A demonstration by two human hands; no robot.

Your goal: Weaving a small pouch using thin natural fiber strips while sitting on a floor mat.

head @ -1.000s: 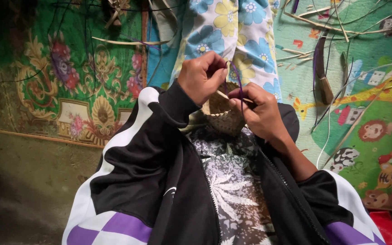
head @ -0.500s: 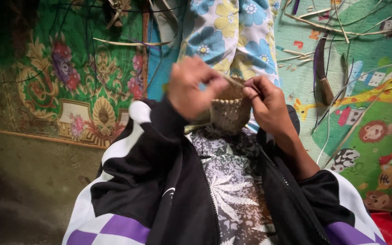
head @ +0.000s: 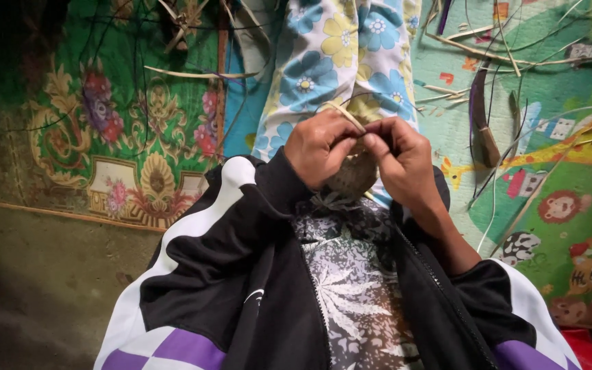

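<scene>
Weaving step in hand, by the look of it: both hands work a small woven basket [head: 353, 175] held over the lap, just in front of the chest. Left hand [head: 320, 147] curled round the basket's left side, fingers closed on it and on a pale cane strip [head: 345, 113] that arcs over the knuckles. Right hand [head: 399, 161] pinched shut, thumb + fingertips on the rim/strand at the top. Next move likely calls for threading the strip between the stakes w/ a firm pull, basket kept steady. Vs 0.5 s ago: hands closer together, left hand no longer blurred, basket more hidden behind them. Loose strips [head: 488, 48] lie on the mat [head: 556, 164], far right.
</scene>
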